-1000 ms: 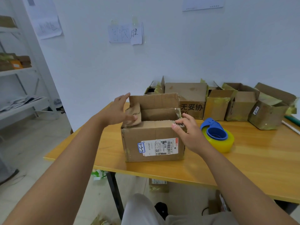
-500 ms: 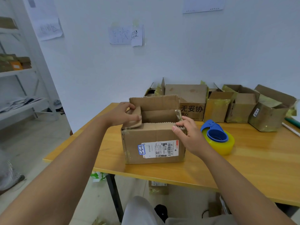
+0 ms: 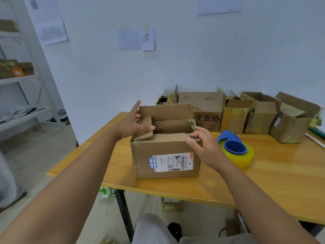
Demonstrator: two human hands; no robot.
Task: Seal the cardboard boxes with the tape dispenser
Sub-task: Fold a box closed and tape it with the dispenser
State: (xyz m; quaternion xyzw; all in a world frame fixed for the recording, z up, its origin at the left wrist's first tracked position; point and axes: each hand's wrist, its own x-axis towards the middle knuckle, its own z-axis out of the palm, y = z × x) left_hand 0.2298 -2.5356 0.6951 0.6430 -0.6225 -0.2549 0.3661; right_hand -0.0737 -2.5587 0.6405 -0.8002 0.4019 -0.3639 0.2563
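— Hands first?

— The left hand (image 3: 131, 122), fingers straight and spread, presses the side flap (image 3: 143, 128) of the near cardboard box (image 3: 165, 154) inward; the right hand (image 3: 202, 147) pinches the front flap's right corner.

— Progress?

— Early, by the look of it. The flaps stand open and no tape is on. The tape dispenser (image 3: 234, 149) lies untouched just beside the box on the table (image 3: 263, 182). The boxes in the back row (image 3: 260, 113) gape open too.

— Any writing?

— A handwritten "3-3-5" sticker (image 3: 152, 162) beside a barcoded shipping label (image 3: 175, 162); "无妥协" is printed on a rear box (image 3: 207, 110).
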